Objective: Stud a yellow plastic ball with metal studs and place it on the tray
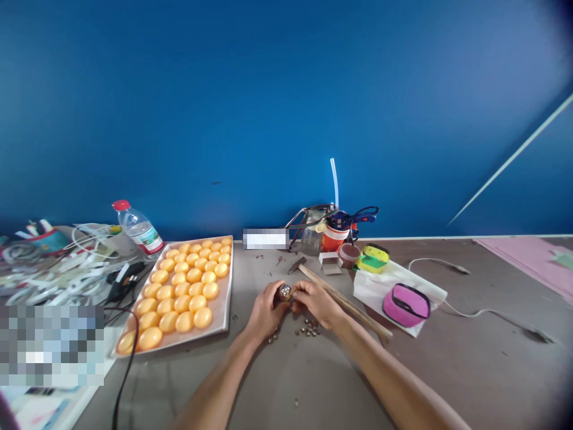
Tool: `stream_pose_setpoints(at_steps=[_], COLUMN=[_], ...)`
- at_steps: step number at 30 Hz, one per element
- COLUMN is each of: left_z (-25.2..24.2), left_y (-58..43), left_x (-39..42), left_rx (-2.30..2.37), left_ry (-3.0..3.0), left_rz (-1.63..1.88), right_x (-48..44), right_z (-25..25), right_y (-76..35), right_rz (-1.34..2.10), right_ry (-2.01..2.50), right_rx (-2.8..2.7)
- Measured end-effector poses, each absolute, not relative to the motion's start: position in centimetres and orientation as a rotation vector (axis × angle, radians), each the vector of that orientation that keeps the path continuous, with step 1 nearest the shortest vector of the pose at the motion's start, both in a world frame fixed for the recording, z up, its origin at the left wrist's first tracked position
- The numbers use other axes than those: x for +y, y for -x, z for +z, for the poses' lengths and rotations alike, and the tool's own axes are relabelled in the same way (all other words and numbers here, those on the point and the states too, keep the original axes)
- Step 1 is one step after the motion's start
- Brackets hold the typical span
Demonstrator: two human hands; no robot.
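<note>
A shiny, round, silvery ball with a bumpy surface (pixel 285 291) is held in the fingers of my left hand (pixel 267 310). My right hand (pixel 317 303) meets it from the right, thumb and fingers pinched together at its side. Whatever is between those fingertips is too small to make out. Several small shiny metal pieces (pixel 308 328) lie on the table just below my right hand, and a few more (pixel 273 338) are beside my left wrist. A hammer with a dark head (pixel 297 264) and a wooden handle lies just beyond my right hand.
A tray (pixel 227 286) of orange balls stands left, near a bottle (pixel 142 232) and tangled cables. Behind are a glass jar (pixel 312 236), an orange-red tub (pixel 335 239) and a small box (pixel 330 263). Yellow (pixel 373 258) and pink (pixel 406 304) pouches rest on white paper at right.
</note>
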State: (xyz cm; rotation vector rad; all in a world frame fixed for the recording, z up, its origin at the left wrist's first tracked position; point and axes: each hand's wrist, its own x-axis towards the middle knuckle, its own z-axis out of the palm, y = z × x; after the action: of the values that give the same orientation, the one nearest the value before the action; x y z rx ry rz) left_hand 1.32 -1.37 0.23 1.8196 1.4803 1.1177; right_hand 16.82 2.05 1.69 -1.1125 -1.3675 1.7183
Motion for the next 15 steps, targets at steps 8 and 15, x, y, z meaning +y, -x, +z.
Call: stream_pose_setpoints(at_steps=[8,15], left_z=[0.29,0.21], left_y=[-1.36,-1.37], left_x=[-1.35,-1.37], left_rx=[1.494,1.476], left_ry=[-1.790,-1.847], left_rz=[1.111,1.124], right_x=[2.02,2.07], right_z=[1.67,1.72], right_y=[-16.78,-16.80], right_rz=[1.780,1.767], right_ry=[1.082,1.119], right_rx=[-1.325,-1.326])
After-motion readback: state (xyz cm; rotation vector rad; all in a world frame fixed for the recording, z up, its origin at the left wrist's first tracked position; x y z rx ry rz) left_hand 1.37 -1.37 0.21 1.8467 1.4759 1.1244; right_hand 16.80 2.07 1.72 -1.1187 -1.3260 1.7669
